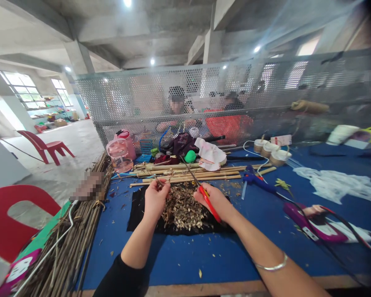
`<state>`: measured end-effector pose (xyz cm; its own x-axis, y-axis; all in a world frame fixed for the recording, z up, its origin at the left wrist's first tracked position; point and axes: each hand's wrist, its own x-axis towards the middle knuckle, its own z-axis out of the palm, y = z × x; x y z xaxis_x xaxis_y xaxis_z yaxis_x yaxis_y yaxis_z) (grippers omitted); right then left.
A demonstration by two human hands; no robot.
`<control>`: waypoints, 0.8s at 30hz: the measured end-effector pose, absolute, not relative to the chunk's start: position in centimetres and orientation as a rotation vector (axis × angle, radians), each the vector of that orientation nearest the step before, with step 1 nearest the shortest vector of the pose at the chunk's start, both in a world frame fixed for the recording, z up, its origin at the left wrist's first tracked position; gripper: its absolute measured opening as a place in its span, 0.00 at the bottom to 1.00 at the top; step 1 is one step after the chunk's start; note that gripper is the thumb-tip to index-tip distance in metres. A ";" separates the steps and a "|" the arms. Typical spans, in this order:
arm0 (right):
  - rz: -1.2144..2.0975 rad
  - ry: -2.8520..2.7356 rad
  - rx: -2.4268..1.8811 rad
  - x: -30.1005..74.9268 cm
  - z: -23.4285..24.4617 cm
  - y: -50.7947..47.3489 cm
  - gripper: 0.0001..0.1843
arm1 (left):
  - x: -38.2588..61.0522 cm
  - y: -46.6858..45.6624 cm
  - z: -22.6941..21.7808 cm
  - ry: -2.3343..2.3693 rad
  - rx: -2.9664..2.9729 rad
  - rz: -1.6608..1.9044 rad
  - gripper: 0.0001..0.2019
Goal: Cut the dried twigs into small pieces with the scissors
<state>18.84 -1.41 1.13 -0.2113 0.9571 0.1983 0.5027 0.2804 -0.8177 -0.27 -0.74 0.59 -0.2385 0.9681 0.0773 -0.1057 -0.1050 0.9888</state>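
Red-handled scissors (201,191) sit gripped in the right hand (218,202) over dry scraps (185,209); to me they look stiff, light, best held by the handles (210,207). The left hand (156,198) pinches something thin (158,180).

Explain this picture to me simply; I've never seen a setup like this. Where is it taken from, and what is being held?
There's no machine here, just a person's two bare hands, seen by a camera worn on that person's head. The right hand has a red-handled tool, probably scissors, in its grip. The left hand pinches something thin and brown, too small to identify. Between them, a heap of dry brown bits lies on a black cloth, on a blue tabletop. Pale sticks and a green ball lie beyond; a bundle of twigs runs along the left. Other people are visible through the perforated screen.
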 end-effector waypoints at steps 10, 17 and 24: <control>1.469 -1.934 -1.627 21.9 4.1 -6.5 0.33 | -0.8 -0.8 0.4 1.514 1.510 1.517 0.09; 1.657 -1.618 -1.745 20.4 4.1 -5.8 0.34 | -1.0 -1.5 0.8 1.463 1.814 1.348 0.06; 1.765 -1.450 -1.746 20.0 3.2 -4.6 0.32 | -0.9 -1.6 0.5 1.449 1.930 1.256 0.03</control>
<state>20.00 -4.60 3.17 -0.2404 0.7635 -0.5995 0.4399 -0.4648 -0.7684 -0.90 -1.55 0.52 0.0501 0.9113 0.4087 0.5338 -0.3703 0.7602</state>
